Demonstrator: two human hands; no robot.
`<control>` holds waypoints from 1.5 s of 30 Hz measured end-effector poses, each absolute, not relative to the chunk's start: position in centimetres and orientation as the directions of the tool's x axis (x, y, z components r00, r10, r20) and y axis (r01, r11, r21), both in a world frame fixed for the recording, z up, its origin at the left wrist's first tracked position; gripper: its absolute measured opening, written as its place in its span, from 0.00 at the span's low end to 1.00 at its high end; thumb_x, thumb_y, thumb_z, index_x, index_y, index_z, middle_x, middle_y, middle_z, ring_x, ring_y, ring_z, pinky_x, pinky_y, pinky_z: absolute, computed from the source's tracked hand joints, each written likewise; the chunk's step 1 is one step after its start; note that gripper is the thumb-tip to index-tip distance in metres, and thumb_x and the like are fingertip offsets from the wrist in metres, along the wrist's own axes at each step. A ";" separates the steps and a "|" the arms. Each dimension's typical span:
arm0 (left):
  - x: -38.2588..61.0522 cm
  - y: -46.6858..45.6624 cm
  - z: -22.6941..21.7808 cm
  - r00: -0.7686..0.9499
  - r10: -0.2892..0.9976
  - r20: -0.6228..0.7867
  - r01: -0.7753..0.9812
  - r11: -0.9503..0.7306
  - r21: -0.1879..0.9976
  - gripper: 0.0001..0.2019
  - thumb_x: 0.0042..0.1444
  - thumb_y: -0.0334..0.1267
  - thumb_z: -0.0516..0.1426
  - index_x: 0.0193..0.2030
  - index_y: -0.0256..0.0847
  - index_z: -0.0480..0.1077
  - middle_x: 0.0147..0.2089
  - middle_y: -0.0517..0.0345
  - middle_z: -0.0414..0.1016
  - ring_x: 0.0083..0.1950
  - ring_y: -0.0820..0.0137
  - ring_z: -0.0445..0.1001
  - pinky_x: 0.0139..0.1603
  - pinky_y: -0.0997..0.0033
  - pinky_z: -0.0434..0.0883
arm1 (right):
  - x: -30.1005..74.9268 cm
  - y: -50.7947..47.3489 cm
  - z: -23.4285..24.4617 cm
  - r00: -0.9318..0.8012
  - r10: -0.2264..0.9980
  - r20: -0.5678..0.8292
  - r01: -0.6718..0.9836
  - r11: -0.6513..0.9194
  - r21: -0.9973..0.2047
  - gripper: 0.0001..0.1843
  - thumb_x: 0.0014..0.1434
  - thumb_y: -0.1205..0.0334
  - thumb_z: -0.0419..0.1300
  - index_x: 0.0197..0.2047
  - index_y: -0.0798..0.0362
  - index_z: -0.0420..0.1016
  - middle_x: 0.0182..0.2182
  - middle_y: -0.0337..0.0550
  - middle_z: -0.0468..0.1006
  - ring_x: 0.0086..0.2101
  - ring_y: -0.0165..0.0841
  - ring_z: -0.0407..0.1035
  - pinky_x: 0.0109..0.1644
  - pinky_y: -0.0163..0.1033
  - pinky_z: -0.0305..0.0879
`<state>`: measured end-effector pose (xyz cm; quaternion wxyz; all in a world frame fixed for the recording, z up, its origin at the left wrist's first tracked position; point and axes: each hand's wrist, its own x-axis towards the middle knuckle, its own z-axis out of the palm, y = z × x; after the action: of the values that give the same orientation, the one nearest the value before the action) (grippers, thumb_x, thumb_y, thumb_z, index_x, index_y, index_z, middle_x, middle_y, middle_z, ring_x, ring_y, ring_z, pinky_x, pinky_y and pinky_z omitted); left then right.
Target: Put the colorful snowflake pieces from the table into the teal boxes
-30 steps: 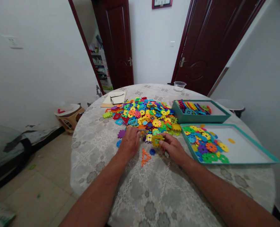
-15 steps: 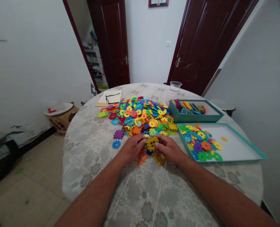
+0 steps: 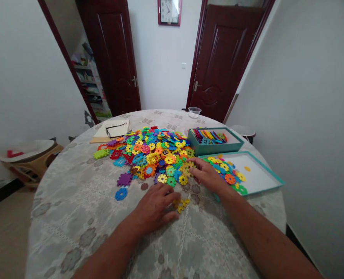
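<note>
My left hand (image 3: pixel 157 205) is low over the tablecloth, thumb and fingers apart and curved around the near end of a yellow notched plastic piece (image 3: pixel 183 205). Part of that piece is hidden by the fingers. At the front right edge of a heap of colourful interlocking plastic pieces (image 3: pixel 151 149), my right hand (image 3: pixel 205 173) pinches a yellow square lattice piece (image 3: pixel 187 169). To the left of the hands lie a purple square piece (image 3: pixel 124 179), a blue disc (image 3: pixel 121 193) and a small brown disc (image 3: pixel 144 186).
A teal box (image 3: pixel 215 147) holding rows of pieces stands right of the heap. In front of it is a shallow teal-rimmed tray (image 3: pixel 261 170) with loose discs. Black glasses (image 3: pixel 113 130) rest on paper at the back left. A clear plastic bowl (image 3: pixel 194 112) stands at the far edge.
My hands have parted; both were together at the yellow square piece. The right hand moved it to the heap's edge, while the left came down over the nearer pieces. The view shifted right.
</note>
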<state>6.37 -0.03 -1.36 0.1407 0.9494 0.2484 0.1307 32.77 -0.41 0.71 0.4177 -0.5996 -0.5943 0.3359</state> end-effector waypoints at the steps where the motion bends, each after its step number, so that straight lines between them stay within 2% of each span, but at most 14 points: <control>1: 6.7 -0.2 -1.5 0.857 0.489 0.164 0.424 -0.849 0.316 0.20 0.62 0.50 0.64 0.59 0.52 0.72 0.56 0.52 0.75 0.57 0.56 0.70 0.58 0.54 0.67 | 32.9 -0.5 0.9 0.054 0.995 0.084 0.448 0.051 -0.893 0.25 0.60 0.60 0.58 0.60 0.53 0.75 0.24 0.30 0.69 0.22 0.28 0.63 0.25 0.32 0.57; 5: 7.7 -0.8 -1.8 0.855 0.502 0.128 0.453 -0.845 0.283 0.13 0.64 0.47 0.62 0.52 0.49 0.73 0.52 0.52 0.74 0.56 0.56 0.69 0.56 0.54 0.67 | 33.9 -0.6 1.3 -0.043 0.999 -0.028 0.480 -0.004 -0.877 0.23 0.58 0.62 0.62 0.57 0.53 0.78 0.24 0.31 0.72 0.21 0.27 0.63 0.23 0.31 0.58; 8: 7.7 -1.0 -1.5 0.839 0.531 0.116 0.480 -0.825 0.299 0.10 0.60 0.40 0.62 0.48 0.44 0.72 0.50 0.51 0.74 0.55 0.56 0.68 0.58 0.53 0.67 | 35.1 0.2 1.4 0.119 0.993 0.026 0.316 -0.013 -0.949 0.25 0.58 0.59 0.64 0.59 0.53 0.76 0.26 0.33 0.75 0.22 0.28 0.66 0.24 0.32 0.65; 11: 7.3 -1.1 -1.0 0.824 0.554 0.118 0.489 -0.800 0.347 0.12 0.56 0.34 0.61 0.48 0.43 0.70 0.50 0.50 0.73 0.54 0.57 0.68 0.59 0.53 0.67 | 36.5 1.6 1.2 0.418 0.895 0.156 -0.002 0.172 -0.985 0.31 0.59 0.56 0.66 0.65 0.50 0.70 0.41 0.41 0.82 0.37 0.33 0.77 0.40 0.38 0.79; 14: 6.7 -0.8 -0.9 0.800 0.577 0.165 0.489 -0.786 0.377 0.17 0.57 0.32 0.58 0.53 0.44 0.69 0.53 0.49 0.72 0.57 0.57 0.68 0.60 0.53 0.67 | 37.9 2.8 0.8 0.546 0.823 0.158 -0.181 0.300 -0.937 0.37 0.56 0.59 0.68 0.68 0.47 0.67 0.57 0.46 0.78 0.53 0.37 0.76 0.57 0.43 0.77; 17: 6.2 -0.4 -1.0 0.772 0.600 0.210 0.502 -0.778 0.377 0.19 0.57 0.31 0.57 0.56 0.44 0.69 0.55 0.48 0.72 0.58 0.56 0.68 0.60 0.53 0.67 | 39.0 3.5 0.0 0.565 0.816 0.121 -0.237 0.301 -0.924 0.36 0.53 0.62 0.69 0.65 0.47 0.70 0.61 0.47 0.76 0.57 0.37 0.74 0.60 0.43 0.75; 25: 6.1 0.1 -1.0 0.770 0.607 0.197 0.513 -0.772 0.376 0.16 0.58 0.32 0.56 0.54 0.44 0.71 0.53 0.48 0.74 0.56 0.56 0.70 0.57 0.52 0.67 | 38.4 3.5 -1.7 0.505 0.862 0.041 -0.235 0.183 -0.955 0.18 0.45 0.64 0.73 0.41 0.51 0.79 0.44 0.44 0.83 0.45 0.36 0.80 0.51 0.41 0.79; 27: 6.0 0.2 -1.0 0.766 0.611 0.201 0.515 -0.769 0.377 0.16 0.58 0.32 0.57 0.53 0.44 0.71 0.52 0.48 0.74 0.55 0.56 0.70 0.56 0.53 0.68 | 38.2 2.8 -1.1 0.465 0.884 0.046 -0.120 0.115 -0.986 0.14 0.50 0.62 0.70 0.42 0.52 0.79 0.41 0.43 0.83 0.43 0.37 0.80 0.50 0.42 0.79; 29: 5.8 0.3 -1.0 0.757 0.615 0.221 0.516 -0.770 0.375 0.16 0.58 0.32 0.56 0.53 0.44 0.72 0.52 0.48 0.74 0.56 0.56 0.71 0.56 0.53 0.69 | 38.1 2.0 -0.3 0.416 0.903 0.105 0.126 0.057 -0.990 0.14 0.56 0.60 0.65 0.47 0.52 0.80 0.40 0.44 0.83 0.42 0.37 0.80 0.49 0.45 0.79; 31: 5.5 0.5 -1.1 0.738 0.623 0.261 0.518 -0.770 0.373 0.16 0.58 0.31 0.56 0.53 0.43 0.71 0.53 0.47 0.74 0.56 0.56 0.71 0.58 0.53 0.70 | 37.9 1.2 0.3 0.326 0.909 0.259 0.465 0.084 -0.881 0.15 0.62 0.61 0.60 0.51 0.51 0.80 0.43 0.47 0.84 0.44 0.39 0.79 0.53 0.50 0.77; 33: 5.2 0.7 -1.2 0.712 0.635 0.300 0.524 -0.765 0.376 0.17 0.58 0.32 0.56 0.55 0.42 0.71 0.55 0.45 0.73 0.58 0.55 0.71 0.61 0.52 0.70 | 37.3 0.7 0.3 0.154 0.887 0.435 0.752 0.181 -0.634 0.17 0.63 0.65 0.57 0.52 0.52 0.80 0.49 0.51 0.83 0.52 0.43 0.76 0.62 0.56 0.70; 35: 4.9 0.9 -1.4 0.686 0.653 0.321 0.535 -0.752 0.385 0.19 0.59 0.33 0.56 0.58 0.41 0.69 0.57 0.44 0.72 0.60 0.55 0.71 0.62 0.52 0.71 | 36.5 0.5 -0.3 -0.030 0.862 0.507 0.900 0.244 -0.361 0.20 0.63 0.68 0.57 0.56 0.53 0.79 0.57 0.54 0.79 0.61 0.46 0.68 0.69 0.59 0.61; 39: 4.3 1.3 -1.5 0.656 0.680 0.328 0.558 -0.729 0.395 0.19 0.61 0.34 0.56 0.59 0.41 0.68 0.58 0.43 0.72 0.60 0.55 0.71 0.63 0.52 0.72 | 34.7 0.7 -2.1 -0.098 0.925 0.366 0.992 0.119 -0.033 0.24 0.65 0.68 0.56 0.64 0.55 0.73 0.64 0.58 0.73 0.68 0.53 0.57 0.71 0.63 0.52; 45: 3.8 1.7 -1.6 0.618 0.701 0.356 0.594 -0.713 0.374 0.18 0.61 0.34 0.56 0.58 0.43 0.69 0.57 0.45 0.73 0.59 0.55 0.72 0.63 0.51 0.72 | 34.0 1.4 -1.7 -0.015 0.965 0.263 0.994 -0.015 0.110 0.15 0.67 0.71 0.53 0.50 0.54 0.80 0.48 0.58 0.82 0.53 0.48 0.70 0.63 0.55 0.55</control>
<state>3.82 1.74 -1.63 0.1100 0.8926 0.3627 0.2442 34.04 1.38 -1.68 0.0545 -0.6997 -0.6998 -0.1332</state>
